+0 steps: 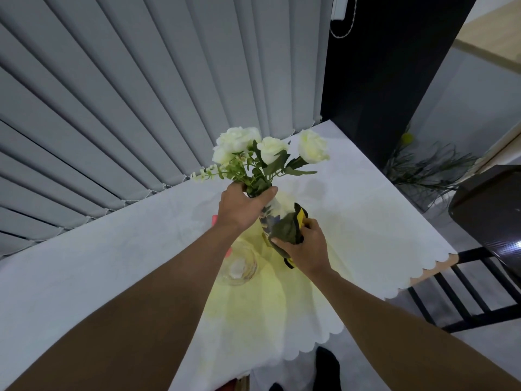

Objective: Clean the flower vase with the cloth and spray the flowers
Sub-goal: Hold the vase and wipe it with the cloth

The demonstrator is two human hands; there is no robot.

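Left hand (242,206) clasped the neck of the vase (277,210) above the table (112,249); right hand (306,246) pressed the cloth (287,228) against it. Hard rubbing risked twisting the vase loose, dropping the flowers (267,148).

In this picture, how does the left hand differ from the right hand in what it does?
The left hand grips the neck of the vase, just under the flowers; the right hand is lower, at the vase's body. The left hand touches the vase bare; the right hand presses a dark cloth with yellow trim against it. Both hands are closed around something.
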